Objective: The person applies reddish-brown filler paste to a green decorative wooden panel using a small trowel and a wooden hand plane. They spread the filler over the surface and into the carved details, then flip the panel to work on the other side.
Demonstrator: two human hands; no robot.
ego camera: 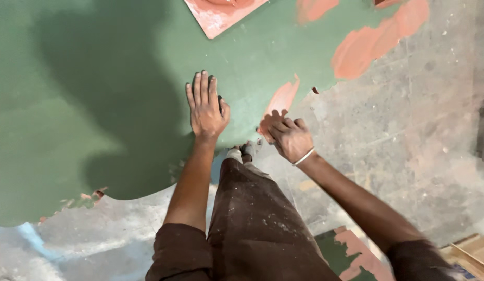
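Seen from above, looking down past a dark trouser leg (257,218) toward the floor (408,156).

Left hand (205,106): open, palm down, fingers together and pointing to 12 o'clock, pressed flat on the green sheet (96,104). Thumb spread toward 3 o'clock.

Right hand (289,138): just to 4 o'clock of the left hand, near but apart from it. Fingers curled at the sheet's torn edge, where a terracotta patch (281,101) meets the bare floor. Closed on the edge, apparently, though the fingertips are blurred and the exact grip cannot be told. A pale bangle (304,156) around the wrist.

Green sheet: spread flat over the floor, filling the frame from 7 o'clock round to 1 o'clock, with a wavy cut edge along its lower side and a ragged one on the right. More terracotta smears (377,41) on it toward 1 o'clock. A dark shadow (117,78) across it at 10 o'clock.

A pinkish square tile (221,13) lying on the sheet at 12 o'clock.

Floor: grey, dusty, speckled, exposed from 2 to 6 o'clock. A green-and-terracotta scrap (351,255) at 5 o'clock, beside the right forearm. A cardboard corner (473,250) at the far 4 o'clock edge.
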